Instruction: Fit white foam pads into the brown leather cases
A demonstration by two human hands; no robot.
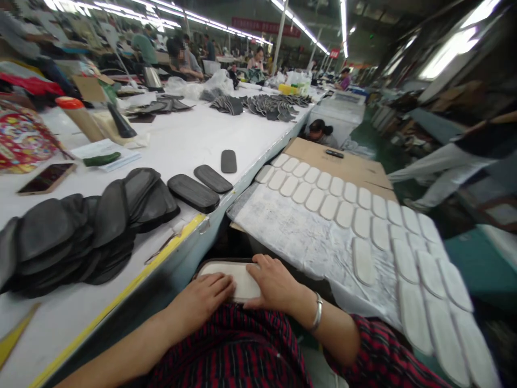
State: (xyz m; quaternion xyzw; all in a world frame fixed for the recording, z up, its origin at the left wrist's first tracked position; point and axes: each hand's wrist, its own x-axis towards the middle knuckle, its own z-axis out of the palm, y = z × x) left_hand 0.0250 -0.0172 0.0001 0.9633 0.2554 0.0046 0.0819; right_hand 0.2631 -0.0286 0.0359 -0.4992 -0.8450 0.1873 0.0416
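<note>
An elongated pad with rounded ends (245, 281), white on top with a dark rim, lies across my lap at the table's edge. My left hand (214, 293) rests palm down on its left part, fingers stretched out flat over the white face. At the right end, my right hand (274, 283) grips the pad, its fingers over the far edge and its thumb at the near edge. The undersides of both hands are hidden. On the table to the left, overlapping black oval pieces (100, 215) form a heap, and a thick black piece (194, 192) lies beside them.
White oval pads (363, 264) lie in rows on a plastic-covered board (274, 221) at right. A phone (46, 178), a cucumber (102, 159) and an orange-capped bottle (78, 116) are on the white table (177, 143). A person (321, 132) is low beyond the board.
</note>
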